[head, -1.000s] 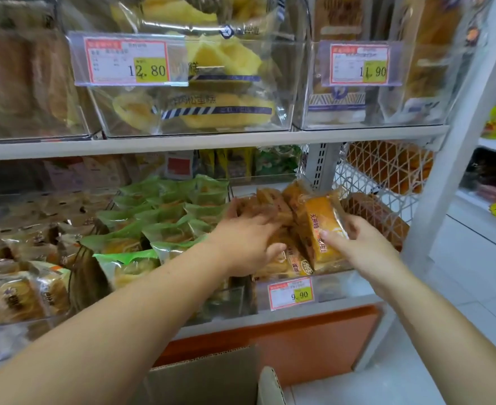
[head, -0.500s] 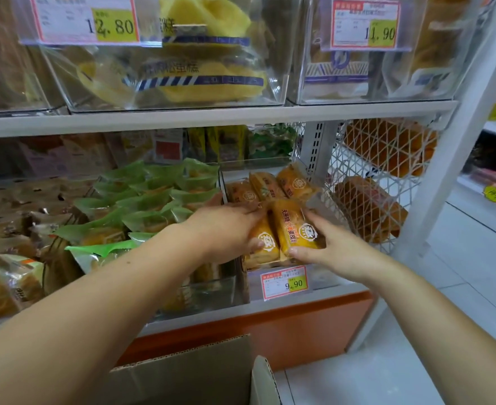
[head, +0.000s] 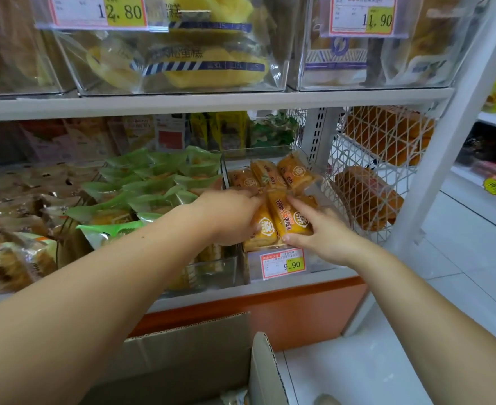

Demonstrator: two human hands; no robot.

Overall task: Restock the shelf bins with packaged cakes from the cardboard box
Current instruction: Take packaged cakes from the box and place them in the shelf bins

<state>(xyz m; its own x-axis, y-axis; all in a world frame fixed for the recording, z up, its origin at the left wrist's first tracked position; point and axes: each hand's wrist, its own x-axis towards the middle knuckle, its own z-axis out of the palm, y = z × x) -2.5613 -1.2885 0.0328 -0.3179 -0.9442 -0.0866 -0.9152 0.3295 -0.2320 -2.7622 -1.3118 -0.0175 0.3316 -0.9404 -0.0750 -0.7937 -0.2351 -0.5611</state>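
Note:
Orange packaged cakes point(head: 270, 173) lie in rows in a clear shelf bin point(head: 319, 260) with a 9.90 price tag point(head: 283, 263). My right hand point(head: 325, 235) holds the front orange cake packet point(head: 287, 217) at the bin's front, thumb at its lower end and index finger laid along its top. My left hand point(head: 229, 217) reaches in from the left, and its fingers rest on the packets beside that one. The open cardboard box point(head: 182, 355) stands on the floor below the shelf, with one packet point(head: 235, 399) just showing inside.
A bin of green-wrapped cakes point(head: 153, 182) adjoins on the left. Clear bins of yellow cakes point(head: 200, 62) sit on the shelf above. A white mesh basket point(head: 372, 147) of bread and a white shelf post point(head: 451, 147) stand at the right. Pale floor tiles point(head: 459, 273) lie beyond.
My right hand has brought the orange packet down from an upright tilt into the bin's front row. My left hand has slid from the back packets to the front ones.

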